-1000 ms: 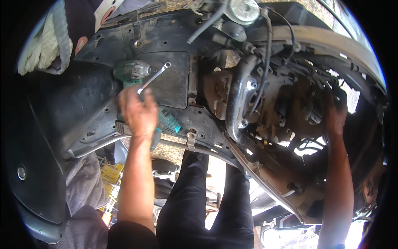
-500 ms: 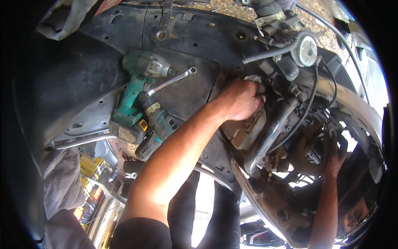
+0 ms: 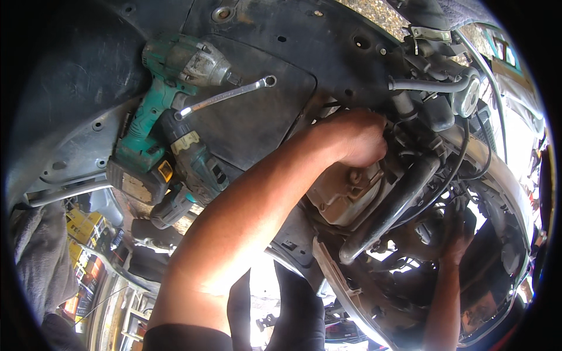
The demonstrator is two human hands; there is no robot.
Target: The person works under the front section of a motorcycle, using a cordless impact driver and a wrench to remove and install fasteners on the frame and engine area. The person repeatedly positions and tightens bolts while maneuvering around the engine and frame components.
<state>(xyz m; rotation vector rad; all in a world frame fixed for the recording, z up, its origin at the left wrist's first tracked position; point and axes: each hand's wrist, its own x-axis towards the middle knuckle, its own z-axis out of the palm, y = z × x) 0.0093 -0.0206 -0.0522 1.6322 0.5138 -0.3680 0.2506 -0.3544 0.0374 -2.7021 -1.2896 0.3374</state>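
Our grip is one we cannot tell: the left hand [image 3: 364, 139] hides its fingers above the engine [image 3: 336, 193], the right hand [image 3: 458, 225] sits in shadow. Uncovering looks done, closing up left; wrench [image 3: 225, 96] and two drills [image 3: 153, 111] lie unheld.

Lit by harsh white glare [image 3: 516, 143] at right, with speckled tan-brown ground [image 3: 377, 16] above and a yellow box [image 3: 84, 226] lower left.

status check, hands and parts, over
Left hand by brown casing, fingers hidden. Right hand inside shell, grip unclear. Black pipe between them. Wrench lies untouched.
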